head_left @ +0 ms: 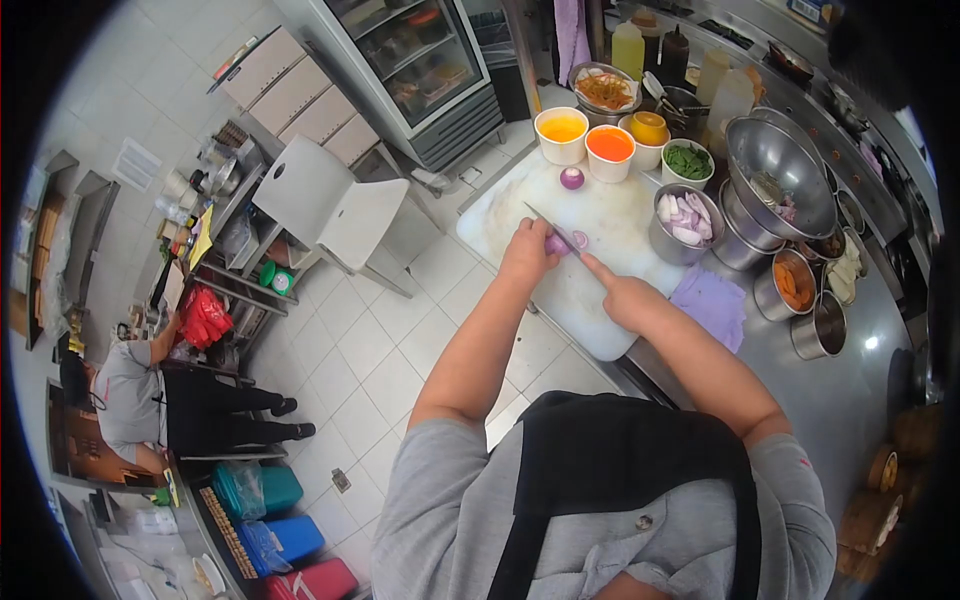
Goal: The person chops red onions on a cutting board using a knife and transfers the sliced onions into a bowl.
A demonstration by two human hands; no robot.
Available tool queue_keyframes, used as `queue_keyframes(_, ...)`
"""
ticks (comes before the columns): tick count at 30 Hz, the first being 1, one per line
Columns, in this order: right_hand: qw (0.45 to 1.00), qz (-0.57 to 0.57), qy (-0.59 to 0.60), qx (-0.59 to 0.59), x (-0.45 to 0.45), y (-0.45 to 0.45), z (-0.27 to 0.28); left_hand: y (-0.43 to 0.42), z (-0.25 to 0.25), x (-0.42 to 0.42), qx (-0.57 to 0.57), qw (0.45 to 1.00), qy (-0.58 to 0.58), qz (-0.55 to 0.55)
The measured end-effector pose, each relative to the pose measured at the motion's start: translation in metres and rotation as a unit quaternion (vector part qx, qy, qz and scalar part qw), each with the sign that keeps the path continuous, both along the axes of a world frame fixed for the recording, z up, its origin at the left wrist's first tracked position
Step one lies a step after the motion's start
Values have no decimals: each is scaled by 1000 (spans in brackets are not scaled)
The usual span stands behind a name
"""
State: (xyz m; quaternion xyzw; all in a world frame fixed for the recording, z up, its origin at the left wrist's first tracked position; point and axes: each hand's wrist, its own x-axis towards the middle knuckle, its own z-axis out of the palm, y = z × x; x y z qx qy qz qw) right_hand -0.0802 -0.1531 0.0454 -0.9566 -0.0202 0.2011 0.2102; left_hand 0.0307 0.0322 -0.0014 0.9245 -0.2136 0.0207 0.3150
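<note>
My left hand (529,252) is closed on a purple onion piece (556,245) that rests on the white cutting board (590,310). In my right hand (625,298) is a knife (553,226), its handle hidden in my grip and the index finger stretched along the blade. The blade lies right beside the onion piece and my left fingertips. A cut onion slice (580,239) sits just past the blade. Farther up the board is another purple onion (571,178). Chopped onion pieces (686,217) fill a steel pot to the right.
Cups of yellow sauce (562,127), orange sauce (610,145) and chopped greens (688,160) line the board's far edge. Steel bowls (780,170) and a pot of orange pieces (793,287) stand at right. A purple cloth (710,305) lies beside the board. Another person (150,390) works at left.
</note>
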Motion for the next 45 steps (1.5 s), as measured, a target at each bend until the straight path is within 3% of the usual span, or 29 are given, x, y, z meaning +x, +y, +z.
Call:
queue_keyframes(5, 998, -25, 34, 48, -24, -6, 17, -1, -2, -2, -7, 1000, -11, 17)
queue_keyframes(11, 1000, 11, 24, 3, -57, -13, 46, 0, -4, -2, -23, 1000, -11, 4)
queue_keyframes(17, 1000, -4, 1, 29, -12, -5, -4, -2, -5, -1, -24, 999, -23, 12)
queue_keyframes(23, 1000, 0, 31, 4, -43, -7, 43, 1, -13, -2, -30, 999, -35, 14)
queue_keyframes(30, 999, -3, 36, -12, -25, -4, 8, -1, -7, -5, -19, 1000, 0, 22)
queue_keyframes(33, 999, 12, -23, 20, -1, -2, -2, 0, -1, -5, -9, 1000, -5, 21)
queue_keyframes(35, 989, -35, 63, 129, -1, -9, 13, 0, -1, -3, -10, 1000, -8, 13)
queue_keyframes(36, 989, -36, 62, 127, -3, -14, 10, 0, -1, -4, -14, 1000, -5, 17)
queue_keyframes(38, 968, -54, 75, 233, -11, -23, 1, -1, -3, -7, -22, 999, -1, 27)
queue_keyframes(45, 999, 25, -27, 22, -54, -18, 24, 0, -9, -4, -32, 999, -12, 27)
